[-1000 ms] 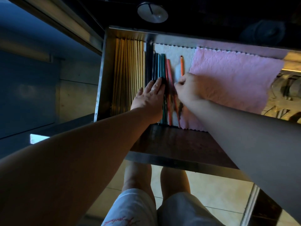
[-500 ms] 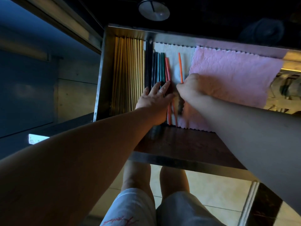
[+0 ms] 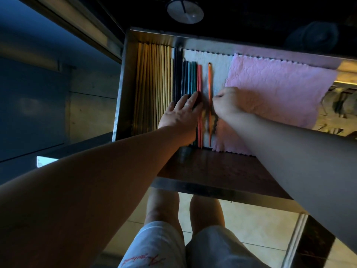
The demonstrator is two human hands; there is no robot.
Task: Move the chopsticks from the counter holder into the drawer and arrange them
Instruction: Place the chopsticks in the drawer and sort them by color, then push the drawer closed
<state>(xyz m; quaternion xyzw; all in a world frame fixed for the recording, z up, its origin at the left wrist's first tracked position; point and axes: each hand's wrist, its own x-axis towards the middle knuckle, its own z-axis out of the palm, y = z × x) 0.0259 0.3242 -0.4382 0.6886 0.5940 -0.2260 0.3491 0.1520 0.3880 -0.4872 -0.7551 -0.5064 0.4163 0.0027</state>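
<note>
In the open drawer (image 3: 123,89) we press our flat, open left hand (image 3: 180,115) on the dark and teal chopsticks (image 3: 188,78) beside the wooden chopsticks (image 3: 154,84); our right hand (image 3: 227,104) is curled beside a lone orange chopstick (image 3: 209,84); whether it grips it, we cannot tell; a pink cloth (image 3: 280,89) lies right.

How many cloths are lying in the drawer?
2. A pink cloth covers the drawer's right side; a white cloth lies under the coloured chopsticks, its right part tucked beneath the pink one. More could be hidden underneath.
</note>
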